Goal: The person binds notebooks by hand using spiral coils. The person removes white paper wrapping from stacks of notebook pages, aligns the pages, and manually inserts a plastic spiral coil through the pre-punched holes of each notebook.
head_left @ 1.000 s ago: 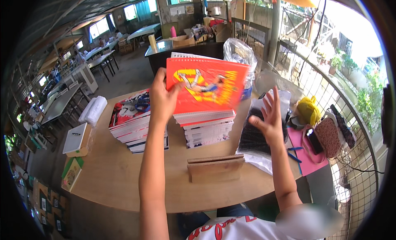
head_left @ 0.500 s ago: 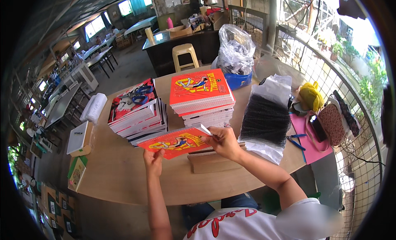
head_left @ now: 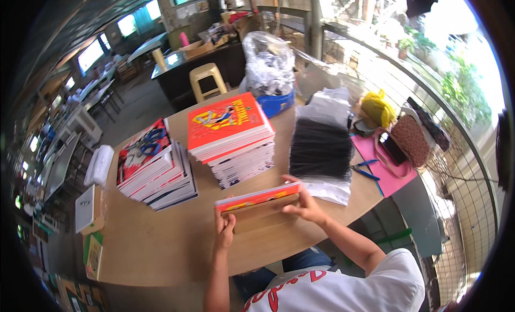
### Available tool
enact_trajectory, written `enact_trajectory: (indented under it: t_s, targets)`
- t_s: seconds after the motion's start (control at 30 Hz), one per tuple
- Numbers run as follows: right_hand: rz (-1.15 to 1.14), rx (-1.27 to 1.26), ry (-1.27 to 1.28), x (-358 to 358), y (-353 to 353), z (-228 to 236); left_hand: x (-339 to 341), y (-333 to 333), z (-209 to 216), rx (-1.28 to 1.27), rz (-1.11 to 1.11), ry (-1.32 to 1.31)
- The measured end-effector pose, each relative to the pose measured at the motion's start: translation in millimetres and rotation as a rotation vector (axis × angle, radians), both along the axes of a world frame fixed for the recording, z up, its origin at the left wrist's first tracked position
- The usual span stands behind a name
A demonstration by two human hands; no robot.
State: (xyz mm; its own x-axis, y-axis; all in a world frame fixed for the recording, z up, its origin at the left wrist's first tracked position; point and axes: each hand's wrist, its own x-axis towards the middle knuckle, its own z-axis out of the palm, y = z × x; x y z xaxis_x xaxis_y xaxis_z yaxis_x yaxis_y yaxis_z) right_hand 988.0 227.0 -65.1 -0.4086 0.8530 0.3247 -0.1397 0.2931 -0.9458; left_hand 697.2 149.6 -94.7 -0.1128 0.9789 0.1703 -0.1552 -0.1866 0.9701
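Hands at the near edge of the round wooden table (head_left: pixel 161 242). Left hand (head_left: pixel 225 229) clasps the left end of a thin red-covered book (head_left: pixel 257 196), fingers curled round it. Right hand (head_left: pixel 303 204) lies on the book's right part, fingers pressed to its edge. Book is held edge-on, tilted, resting on a brown wooden block (head_left: pixel 263 218) just in front of the person; whether it sits in a slot or merely on top cannot be made out at this angle. Behind it stands a tall stack of red-covered books (head_left: pixel 232 137), and to the left a second stack (head_left: pixel 153 170) with blue-handled scissors (head_left: pixel 147 143) on top. To the right, close by the right hand, a bundle of black strips (head_left: pixel 321 148) lies on clear wrapping. Pink sheet (head_left: pixel 383 172) with blue pens at the far right
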Motion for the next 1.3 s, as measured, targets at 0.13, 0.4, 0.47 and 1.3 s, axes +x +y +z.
enact_trajectory:
  t_s: [0.13,0.4,0.47,1.3]
  targets:
    - [0.060,-0.212,0.128,-34,-16,-7,14,-12,25,0.088,0.320,0.236]
    - [-0.128,0.410,-0.322,-6,-15,49,121,3,128,0.141,0.163,1.487]
    - [-0.530,0.787,-0.373,80,59,64,124,5,126,0.236,0.247,1.506]
    - [0.054,0.529,-0.843,119,-45,23,139,34,102,0.472,0.564,1.418]
